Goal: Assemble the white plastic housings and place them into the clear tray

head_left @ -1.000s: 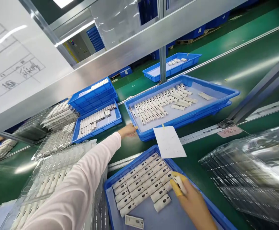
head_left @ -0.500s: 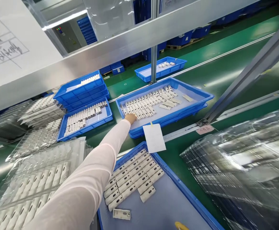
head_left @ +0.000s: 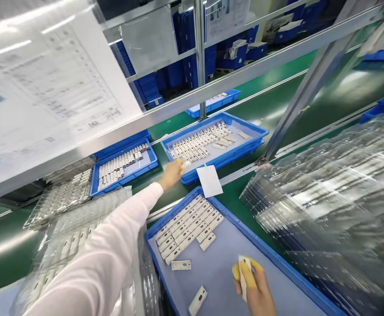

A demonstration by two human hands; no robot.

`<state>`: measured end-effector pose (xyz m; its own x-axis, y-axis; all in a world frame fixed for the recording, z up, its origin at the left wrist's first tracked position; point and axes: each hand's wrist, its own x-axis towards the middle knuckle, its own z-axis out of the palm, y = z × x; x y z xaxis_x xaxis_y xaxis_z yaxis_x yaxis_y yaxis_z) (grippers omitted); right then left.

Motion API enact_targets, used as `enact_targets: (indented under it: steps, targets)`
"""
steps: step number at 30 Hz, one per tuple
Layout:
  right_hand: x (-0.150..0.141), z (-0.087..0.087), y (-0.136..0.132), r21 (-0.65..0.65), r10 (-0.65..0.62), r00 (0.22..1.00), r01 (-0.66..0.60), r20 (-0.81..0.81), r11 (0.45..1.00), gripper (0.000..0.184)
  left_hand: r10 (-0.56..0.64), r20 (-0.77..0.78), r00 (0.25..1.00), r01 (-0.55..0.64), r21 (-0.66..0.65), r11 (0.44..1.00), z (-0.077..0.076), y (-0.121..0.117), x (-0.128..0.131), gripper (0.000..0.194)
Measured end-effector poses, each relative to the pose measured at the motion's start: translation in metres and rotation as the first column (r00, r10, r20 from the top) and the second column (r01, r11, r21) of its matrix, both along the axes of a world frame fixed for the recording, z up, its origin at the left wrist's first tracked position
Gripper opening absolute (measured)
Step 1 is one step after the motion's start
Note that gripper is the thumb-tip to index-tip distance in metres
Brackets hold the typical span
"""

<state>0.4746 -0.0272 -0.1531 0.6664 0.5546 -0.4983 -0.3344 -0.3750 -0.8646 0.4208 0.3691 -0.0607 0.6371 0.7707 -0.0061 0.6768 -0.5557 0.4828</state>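
My left hand reaches far forward to the near left corner of a blue tray holding rows of small white parts; its fingers are closed on one white part. My right hand, with yellow finger cots, is low over the near blue tray and pinches a white part. In that near tray lie rows of white parts and two loose ones. A white paper tag hangs between the two trays.
Another blue tray with white parts sits left of the far one. Clear plastic blister trays are stacked at right, more at left. A metal rail and a hanging document sheet cross overhead; a green conveyor runs behind.
My left hand has drawn back from inside the far tray to its near corner, now holding a white part. My right hand has come back into view with a part. The view has tilted upward.
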Motion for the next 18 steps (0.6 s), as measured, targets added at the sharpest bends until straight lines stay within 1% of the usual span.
enact_targets:
  steps: [2,4,6,7,8,9,10,12,13,15,17,18]
  targets:
    - [-0.014,0.029,0.016,0.090,0.005,0.999,-0.001,-0.052,0.996,0.039,-0.025,0.076,0.997,0.029,-0.050,0.998,0.016,-0.050,-0.048,0.027]
    - [-0.031,0.060,0.026,0.204,0.070,0.997,-0.060,-0.043,0.977,0.037,-0.083,0.145,0.986,0.101,-0.123,0.987,0.035,-0.102,-0.102,0.028]
    - [-0.052,0.092,0.031,0.321,0.140,0.990,-0.126,-0.023,0.939,0.037,-0.118,0.212,0.970,0.159,-0.191,0.969,0.057,-0.152,-0.155,0.025]
    - [-0.064,0.107,0.033,0.371,0.162,0.987,-0.141,-0.024,0.918,0.036,-0.112,0.254,0.961,0.171,-0.226,0.959,0.068,-0.175,-0.179,0.022]
    - [-0.078,0.121,0.034,0.413,0.183,0.983,-0.155,-0.028,0.897,0.038,-0.080,0.320,0.944,0.170,-0.263,0.950,0.079,-0.196,-0.201,0.019]
    - [-0.092,0.134,0.036,0.446,0.177,0.984,-0.153,-0.013,0.882,0.040,-0.036,0.411,0.911,0.193,-0.347,0.918,0.089,-0.215,-0.222,0.020]
    - [-0.106,0.145,0.038,0.472,0.197,0.980,-0.177,0.008,0.864,0.041,0.055,0.500,0.864,0.190,-0.425,0.885,0.098,-0.231,-0.241,0.022]
    - [-0.134,0.160,0.042,0.486,0.251,0.967,-0.242,0.048,0.840,0.043,0.264,0.602,0.754,0.177,-0.573,0.801,0.111,-0.257,-0.274,0.032]
    - [-0.146,0.165,0.045,0.494,0.304,0.951,-0.293,0.062,0.819,0.042,0.359,0.620,0.698,0.165,-0.627,0.761,0.114,-0.267,-0.289,0.037]
    - [-0.166,0.172,0.050,0.528,0.421,0.905,-0.385,0.057,0.757,0.041,0.495,0.634,0.594,0.152,-0.693,0.705,0.116,-0.282,-0.312,0.045]
    - [-0.181,0.175,0.053,0.582,0.524,0.852,-0.429,0.007,0.691,0.042,0.575,0.636,0.515,0.161,-0.730,0.664,0.114,-0.290,-0.329,0.050]
    - [-0.187,0.176,0.054,0.604,0.557,0.830,-0.427,-0.033,0.673,0.043,0.604,0.630,0.489,0.176,-0.749,0.639,0.113,-0.292,-0.335,0.052]
